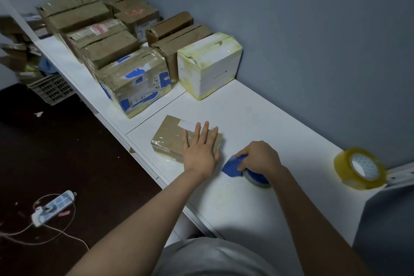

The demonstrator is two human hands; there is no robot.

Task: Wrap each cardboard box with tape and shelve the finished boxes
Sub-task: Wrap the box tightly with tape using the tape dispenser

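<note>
Tabletop [268, 114], long and white, runs along a grey wall [291, 29]. Near its front edge lies a small brown taped cardboard box [170, 139], long axis far-left to near-right. The left hand [200, 152] lies flat on it; the right hand [259, 159] grips a blue tape roll [257, 178].

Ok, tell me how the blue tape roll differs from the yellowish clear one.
The blue tape roll lies nearly flat under the right hand, which grips it; the yellowish clear roll stands on edge, untouched. The blue tape roll has a strip pulled out; the yellowish clear roll shows no loose end. Both sit on the white table.
</note>
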